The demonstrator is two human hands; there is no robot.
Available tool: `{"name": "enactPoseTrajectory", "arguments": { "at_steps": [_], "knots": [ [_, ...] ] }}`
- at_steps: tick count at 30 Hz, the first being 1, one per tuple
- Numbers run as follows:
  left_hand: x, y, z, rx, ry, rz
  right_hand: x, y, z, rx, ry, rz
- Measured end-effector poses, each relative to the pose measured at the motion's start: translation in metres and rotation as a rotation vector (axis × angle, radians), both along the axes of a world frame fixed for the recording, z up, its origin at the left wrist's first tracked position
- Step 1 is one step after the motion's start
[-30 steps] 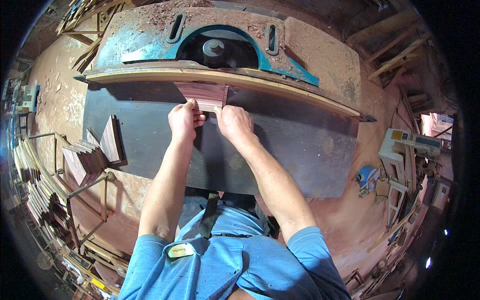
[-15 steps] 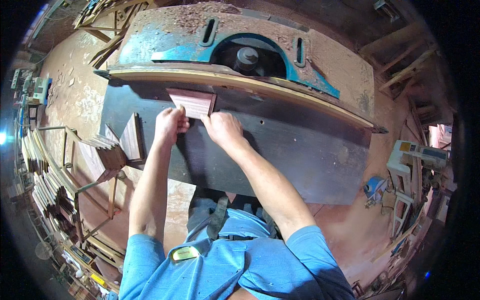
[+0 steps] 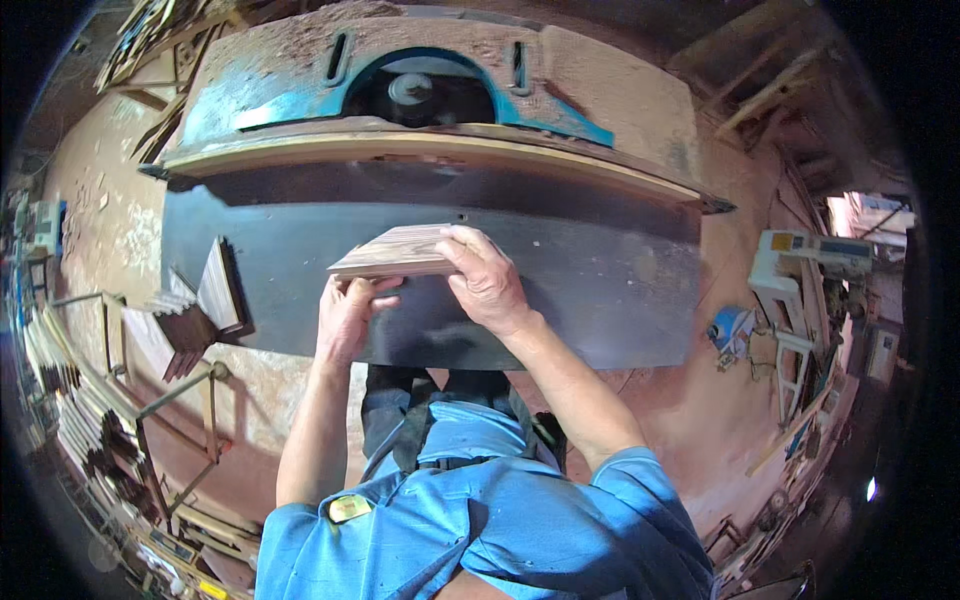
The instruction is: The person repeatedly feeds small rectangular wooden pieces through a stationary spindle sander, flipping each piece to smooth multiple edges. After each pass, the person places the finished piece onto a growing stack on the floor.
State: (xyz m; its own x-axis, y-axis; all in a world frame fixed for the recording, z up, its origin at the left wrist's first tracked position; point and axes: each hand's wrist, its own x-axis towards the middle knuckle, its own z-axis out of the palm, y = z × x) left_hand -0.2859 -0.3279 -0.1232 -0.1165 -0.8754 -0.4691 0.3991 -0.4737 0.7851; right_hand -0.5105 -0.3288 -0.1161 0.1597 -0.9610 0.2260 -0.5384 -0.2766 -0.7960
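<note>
A striped brown wooden board (image 3: 395, 250) with slanted ends is raised off the dark machine table (image 3: 600, 290), tilted in front of me. My right hand (image 3: 490, 282) grips its right end, with the thumb and fingers around the edge. My left hand (image 3: 348, 312) is at the near left edge, fingers closed up against the board; part of its grip is hidden under the wood. Beyond the board runs a long wooden fence (image 3: 300, 150). Behind that sits a blue-green guard (image 3: 560, 115) around a dark round spindle (image 3: 410, 92).
A wooden board (image 3: 220, 285) leans at the table's left end, beside a stack of similar boards (image 3: 170, 335). More boards (image 3: 95, 425) fill a rack at the lower left. A whitish machine (image 3: 780, 265) and a blue container (image 3: 732, 328) stand at the right. Sawdust covers the area behind the fence.
Both hands have drawn the board away from the fence toward me and lifted and tilted it. My right hand has shifted to its right end. The whole view has also shifted.
</note>
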Motion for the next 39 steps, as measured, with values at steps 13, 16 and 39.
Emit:
{"name": "enactPoseTrajectory", "arguments": {
  "at_steps": [13,16,39],
  "knots": [
    [-0.055,-0.025,-0.034,0.067,0.165,0.171,-0.154,0.065,-0.041,0.139,0.699,-0.546],
    [-0.092,-0.034,-0.034,0.153,0.055,0.111,-0.138,0.054,-0.01,0.319,0.324,-0.488],
    [-0.116,-0.061,-0.041,0.128,-0.266,0.299,-0.088,-0.041,-0.022,0.461,0.549,-0.226]
  ]
}}
